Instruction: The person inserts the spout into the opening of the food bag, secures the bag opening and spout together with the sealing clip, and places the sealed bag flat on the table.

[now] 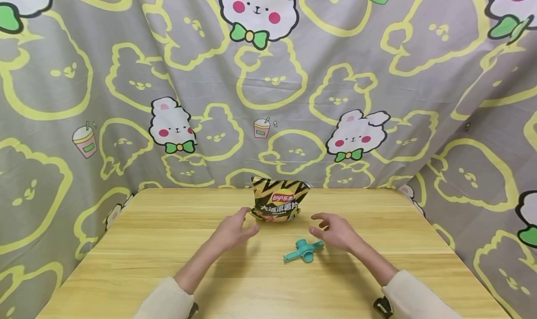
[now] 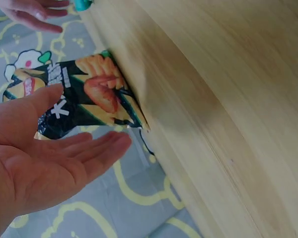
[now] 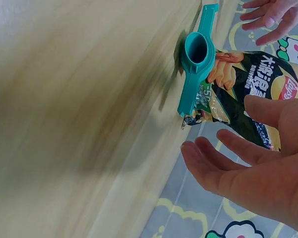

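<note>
A black and yellow Lay's chip bag [image 1: 278,200] stands upright near the back of the table. My left hand [image 1: 232,232] is just left of it, thumb and fingers spread, with the fingertips close to its lower left corner. On the other side, my right hand [image 1: 334,232] hovers with relaxed, slightly bent fingers and holds nothing. A teal plastic bag clip [image 1: 304,251] with a round spout lies in front of the bag, close to the right hand. The right wrist view shows the clip's spout opening [image 3: 196,48] and the bag [image 3: 253,89] behind it.
The wooden table [image 1: 168,244] ends just behind the chip bag. A grey curtain [image 1: 289,86] with yellow outlines and white cartoon rabbits hangs behind and along both sides of it.
</note>
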Action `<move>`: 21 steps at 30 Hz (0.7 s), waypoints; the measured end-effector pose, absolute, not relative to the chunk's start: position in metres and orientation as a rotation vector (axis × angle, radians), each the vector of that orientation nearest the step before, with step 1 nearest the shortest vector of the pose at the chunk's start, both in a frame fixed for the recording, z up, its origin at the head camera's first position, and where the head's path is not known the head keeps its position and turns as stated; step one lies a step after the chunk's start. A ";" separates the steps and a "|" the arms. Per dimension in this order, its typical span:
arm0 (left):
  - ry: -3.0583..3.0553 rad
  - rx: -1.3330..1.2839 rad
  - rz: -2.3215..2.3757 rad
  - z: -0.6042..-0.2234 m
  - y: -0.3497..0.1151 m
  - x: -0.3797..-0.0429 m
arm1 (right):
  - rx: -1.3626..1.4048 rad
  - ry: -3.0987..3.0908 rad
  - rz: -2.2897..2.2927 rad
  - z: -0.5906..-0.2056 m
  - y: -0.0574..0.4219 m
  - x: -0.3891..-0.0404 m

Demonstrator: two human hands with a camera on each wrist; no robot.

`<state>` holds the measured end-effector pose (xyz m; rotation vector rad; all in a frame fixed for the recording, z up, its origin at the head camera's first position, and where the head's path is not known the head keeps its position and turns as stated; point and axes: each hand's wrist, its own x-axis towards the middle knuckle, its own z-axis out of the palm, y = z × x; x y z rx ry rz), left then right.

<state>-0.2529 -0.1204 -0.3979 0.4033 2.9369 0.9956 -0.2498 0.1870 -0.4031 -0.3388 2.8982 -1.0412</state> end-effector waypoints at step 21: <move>2.638 0.603 1.220 -0.406 -0.101 -0.252 | -0.300 2.719 -1.116 -0.412 0.191 -0.253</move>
